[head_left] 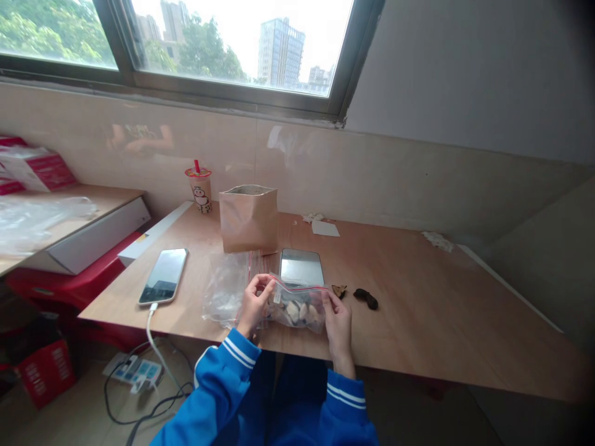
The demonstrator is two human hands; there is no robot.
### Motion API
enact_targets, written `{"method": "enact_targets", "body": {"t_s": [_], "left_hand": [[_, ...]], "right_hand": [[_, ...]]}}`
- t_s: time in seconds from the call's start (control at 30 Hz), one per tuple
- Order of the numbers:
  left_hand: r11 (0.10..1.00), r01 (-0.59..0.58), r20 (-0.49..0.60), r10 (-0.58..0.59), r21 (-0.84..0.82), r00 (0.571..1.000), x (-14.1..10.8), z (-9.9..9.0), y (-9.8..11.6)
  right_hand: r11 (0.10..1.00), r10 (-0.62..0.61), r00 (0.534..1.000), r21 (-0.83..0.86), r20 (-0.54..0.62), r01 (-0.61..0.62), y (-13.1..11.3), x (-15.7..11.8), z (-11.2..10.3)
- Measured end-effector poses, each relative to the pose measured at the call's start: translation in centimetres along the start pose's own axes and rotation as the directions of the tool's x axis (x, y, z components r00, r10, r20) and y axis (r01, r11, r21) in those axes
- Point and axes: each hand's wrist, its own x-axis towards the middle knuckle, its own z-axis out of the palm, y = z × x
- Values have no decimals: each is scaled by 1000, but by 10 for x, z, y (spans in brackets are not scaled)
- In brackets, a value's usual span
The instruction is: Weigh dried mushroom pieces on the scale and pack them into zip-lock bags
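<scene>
A clear zip bag [297, 310] with a red seal line holds several pale and dark pieces. My left hand [253, 303] pinches its upper left corner, and my right hand [338, 322] grips the upper right corner. Just behind the bag lies a flat scale-like device [301, 266] with a shiny top. Clear plastic bags [225, 288] lie flat to the left of my left hand. Beyond them a brown paper bag [248, 220] stands upright with its top open. Two dark dried pieces, one small [339, 291] and one longer [366, 298], rest right of the zip bag.
A phone [163, 277] with a white cable [151, 334] lies at the table's left. A drink cup [200, 189] stands near the wall. White paper [325, 228] and crumpled tissue [437, 241] lie toward the back. A power strip [134, 370] is on the floor.
</scene>
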Motion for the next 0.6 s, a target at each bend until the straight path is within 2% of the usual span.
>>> {"method": "enact_targets", "body": {"t_s": [0.37,0.6], "left_hand": [[999,8,-16,-8,-37,1000,1,1,-3],[999,19,-6,-19,-33,1000,0,2,0]], "right_hand": [[992,-112,988,-75,-107,104,-3,-2,-2],[991,-136,981,-21,-138,135,3,-2,0]]}}
